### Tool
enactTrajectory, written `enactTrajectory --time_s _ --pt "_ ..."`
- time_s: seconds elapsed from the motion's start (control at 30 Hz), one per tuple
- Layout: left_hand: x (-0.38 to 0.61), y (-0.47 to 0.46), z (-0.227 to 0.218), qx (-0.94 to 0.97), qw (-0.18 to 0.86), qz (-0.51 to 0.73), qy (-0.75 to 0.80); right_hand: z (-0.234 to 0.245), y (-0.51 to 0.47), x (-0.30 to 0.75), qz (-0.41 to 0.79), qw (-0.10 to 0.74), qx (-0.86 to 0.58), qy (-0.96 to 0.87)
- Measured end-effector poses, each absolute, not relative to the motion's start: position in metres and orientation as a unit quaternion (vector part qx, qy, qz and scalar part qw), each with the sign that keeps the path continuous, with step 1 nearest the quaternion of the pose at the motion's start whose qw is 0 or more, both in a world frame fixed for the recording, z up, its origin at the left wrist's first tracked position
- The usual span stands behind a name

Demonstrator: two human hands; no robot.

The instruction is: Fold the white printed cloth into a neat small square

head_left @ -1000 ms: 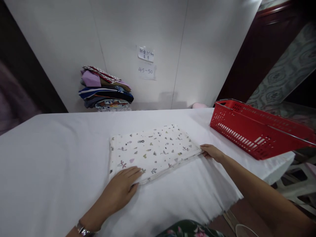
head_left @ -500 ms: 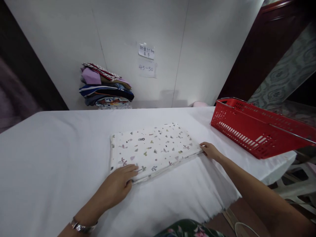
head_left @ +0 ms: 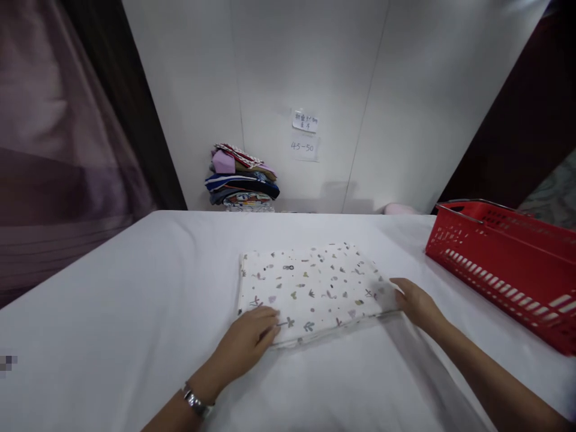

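A folded white cloth (head_left: 315,285) printed with small leaves and flowers lies flat in the middle of the white-covered table (head_left: 112,300). My left hand (head_left: 249,339) rests on its near left corner, fingers curled over the edge. At the cloth's right end my right hand (head_left: 416,303) grips the edge, fingers closed on the fabric. A watch sits on my left wrist.
A red plastic basket (head_left: 504,270) stands at the table's right edge. A stack of folded colourful clothes (head_left: 243,180) sits against the white back wall, below two paper notes (head_left: 305,135). A small pink thing (head_left: 398,209) lies behind the table. A dark curtain hangs at left.
The camera has turned left and pulled back, so everything sits further right in view. Both hands stay on the cloth's edges; the cloth's near edge looks slightly lifted.
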State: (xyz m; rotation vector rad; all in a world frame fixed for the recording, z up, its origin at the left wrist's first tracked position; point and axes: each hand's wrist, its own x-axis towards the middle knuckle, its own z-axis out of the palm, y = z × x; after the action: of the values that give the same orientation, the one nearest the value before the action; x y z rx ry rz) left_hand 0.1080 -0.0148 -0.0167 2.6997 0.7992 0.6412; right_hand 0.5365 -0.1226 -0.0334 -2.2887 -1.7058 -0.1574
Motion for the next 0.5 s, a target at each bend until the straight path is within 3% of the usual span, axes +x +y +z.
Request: enactTrajectory --time_s 0.1,0.23,0.5 --pt "0.109 -0.012 -0.028 0.929 0.065 0.192 0.31 -0.031 -0.106 0.511 -0.047 0.176 -0.722 -0.667" --pt "0.104 -0.009 -0.046 0.921 0.025 0.147 0.361 -0.05 -0.097 0.498 0.012 0.091 -0.717 -0.691" --pt "0.1 0.0 -0.037 0.91 0.092 0.078 0.396 -0.061 -0.1 0.508 0.095 0.06 -0.746 -0.656"
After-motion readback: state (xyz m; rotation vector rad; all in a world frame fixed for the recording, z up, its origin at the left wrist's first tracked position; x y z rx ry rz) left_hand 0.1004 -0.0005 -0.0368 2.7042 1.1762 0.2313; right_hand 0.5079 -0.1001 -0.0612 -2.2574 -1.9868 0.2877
